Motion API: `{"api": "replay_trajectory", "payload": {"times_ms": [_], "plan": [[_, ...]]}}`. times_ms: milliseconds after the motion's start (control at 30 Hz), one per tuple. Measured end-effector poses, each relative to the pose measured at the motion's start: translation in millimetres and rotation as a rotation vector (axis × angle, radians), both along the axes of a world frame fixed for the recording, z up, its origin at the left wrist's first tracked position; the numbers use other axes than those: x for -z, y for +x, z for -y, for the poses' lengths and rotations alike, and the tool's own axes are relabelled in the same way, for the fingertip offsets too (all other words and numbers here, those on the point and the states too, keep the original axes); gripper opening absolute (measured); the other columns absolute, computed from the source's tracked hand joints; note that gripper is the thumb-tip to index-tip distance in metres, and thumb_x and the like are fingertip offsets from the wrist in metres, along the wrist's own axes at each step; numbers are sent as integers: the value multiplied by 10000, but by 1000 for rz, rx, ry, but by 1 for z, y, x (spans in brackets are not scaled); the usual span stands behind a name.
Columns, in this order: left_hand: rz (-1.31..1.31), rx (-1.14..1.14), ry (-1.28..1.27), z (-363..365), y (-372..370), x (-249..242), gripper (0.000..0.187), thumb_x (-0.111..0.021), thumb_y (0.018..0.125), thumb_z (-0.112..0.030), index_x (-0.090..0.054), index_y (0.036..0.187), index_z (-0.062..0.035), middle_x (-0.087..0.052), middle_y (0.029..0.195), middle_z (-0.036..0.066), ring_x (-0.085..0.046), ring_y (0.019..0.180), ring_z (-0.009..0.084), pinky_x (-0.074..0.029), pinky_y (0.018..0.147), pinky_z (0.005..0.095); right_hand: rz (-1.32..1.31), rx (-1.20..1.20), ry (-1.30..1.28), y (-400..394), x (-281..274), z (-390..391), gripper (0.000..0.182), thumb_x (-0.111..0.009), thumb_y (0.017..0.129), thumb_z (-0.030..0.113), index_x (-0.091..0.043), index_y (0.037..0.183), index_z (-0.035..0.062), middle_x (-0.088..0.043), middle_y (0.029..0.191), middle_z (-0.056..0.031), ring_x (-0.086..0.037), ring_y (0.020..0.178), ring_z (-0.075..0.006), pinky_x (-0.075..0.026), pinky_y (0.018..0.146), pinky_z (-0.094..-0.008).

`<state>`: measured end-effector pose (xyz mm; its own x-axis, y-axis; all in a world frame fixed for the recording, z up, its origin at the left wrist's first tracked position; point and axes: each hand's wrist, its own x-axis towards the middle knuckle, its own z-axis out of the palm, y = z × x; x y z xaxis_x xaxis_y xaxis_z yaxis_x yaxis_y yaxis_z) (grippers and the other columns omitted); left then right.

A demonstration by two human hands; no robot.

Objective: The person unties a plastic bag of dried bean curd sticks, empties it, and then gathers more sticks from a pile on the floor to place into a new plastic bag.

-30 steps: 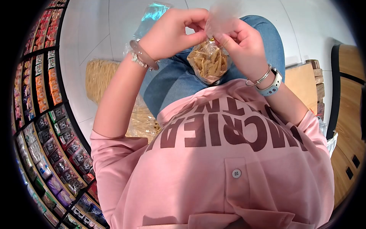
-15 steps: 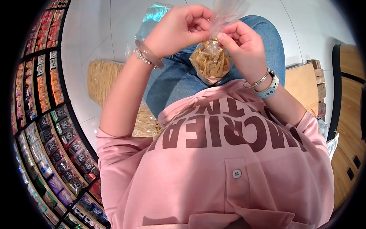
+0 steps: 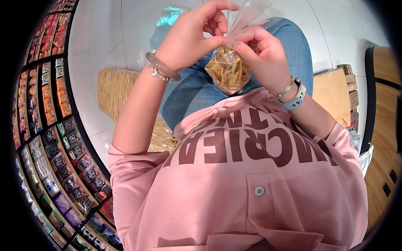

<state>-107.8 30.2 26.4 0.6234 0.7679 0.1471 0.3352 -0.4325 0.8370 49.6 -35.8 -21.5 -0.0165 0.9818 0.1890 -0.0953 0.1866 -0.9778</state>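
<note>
A clear plastic bag of yellowish-brown dried chips or slices stands upright over my lap, its neck gathered and its loose top fanned out above. My right hand pinches the gathered neck between thumb and fingers. From the other side my left hand is curled at the neck; its thumb tip touches there and its index finger reaches up beside the loose plastic. A small gold-coloured bit shows at the neck, partly hidden by the fingers, possibly a tie.
A stack of clear flat bags lies on the pale tiled floor ahead. Left of my legs are bundles of straw-coloured strands. Shelves of packaged snacks line the left. To the right are a wooden seat and a wooden cabinet.
Both hands and the bag have shifted slightly left. My left index finger has lifted away from its thumb, while my right hand keeps its pinch on the neck.
</note>
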Motion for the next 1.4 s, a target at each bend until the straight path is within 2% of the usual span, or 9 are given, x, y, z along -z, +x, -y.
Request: {"api": "replay_trajectory", "payload": {"times_ms": [200,300,400,533,633,733,933,1333,1400], "plan": [[-35,12,10,1,1,-5,335,-665,694,-12,-518,995,-6,-583,878,35,-571,799,109,-480,721,241,28,48,95,-4,0,1,78,-571,783,50,-515,808,1,-577,724,-57,-567,675,-129,-459,636,-250],[-68,-104,178,12,1,-2,153,-611,694,-52,-580,837,-7,-569,728,101,-555,664,194,-445,610,277,117,99,143,-5,-2,2,72,-559,782,40,-506,816,6,-572,715,-79,-573,660,-157,-456,617,-258],[-87,-213,123,33,0,-4,158,-638,679,-107,-583,789,-8,-564,746,105,-549,675,209,-436,606,289,164,134,167,-5,-1,1,71,-555,779,38,-499,810,8,-571,712,-91,-575,639,-185,-455,589,-270],[-160,-318,119,56,8,-13,187,-675,706,-54,-554,812,41,-563,813,52,-551,783,116,-449,756,234,195,143,197,-8,-3,1,68,-552,770,29,-493,796,10,-575,711,-98,-578,628,-204,-456,569,-281],[25,-353,75,54,6,7,209,-696,679,-156,-586,772,-5,-575,766,89,-548,676,190,-431,602,274,221,132,207,-9,-5,2,69,-550,759,22,-491,792,10,-571,703,-103,-579,627,-222,-458,566,-290],[190,-413,-108,61,9,16,198,-702,686,-121,-584,788,0,-582,783,68,-550,703,153,-435,628,256,304,115,272,-4,-10,2,64,-542,745,6,-497,791,13,-562,696,-107,-575,629,-247,-461,575,-308],[341,-489,-164,78,15,1,162,-661,713,-64,-576,823,20,-590,823,85,-557,761,153,-442,708,259,431,153,600,-1,-28,1,94,-525,719,-22,-503,790,34,-546,725,-94,-555,642,-272,-458,586,-335],[170,-424,589,68,6,-47,133,-591,725,-18,-576,851,21,-576,914,135,-554,789,215,-440,700,273,418,241,654,-17,-81,5,106,-534,717,-19,-482,782,46,-522,694,-93,-528,625,-281,-435,562,-340],[295,-403,446,67,6,-48,128,-579,732,-26,-577,850,24,-576,911,132,-551,786,213,-437,706,272,325,268,670,-22,-79,3,91,-527,725,-22,-486,779,38,-522,688,-94,-525,616,-281,-434,559,-338]]}}
